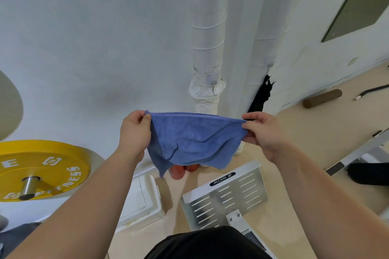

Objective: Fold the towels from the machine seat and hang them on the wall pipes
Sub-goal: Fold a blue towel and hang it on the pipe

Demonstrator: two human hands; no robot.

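My left hand (134,132) and right hand (262,132) each pinch a top corner of a doubled blue towel (193,139), stretched before two white wall pipes (207,38).

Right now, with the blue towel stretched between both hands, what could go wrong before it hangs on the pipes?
1. The left hand and right hand only pinch the top corners of the blue towel; a slip could drop it.
2. Its lower edge hangs uneven, so the next fold may turn crooked.
3. The wrapped pipes stand upright; a draped towel might slide off.
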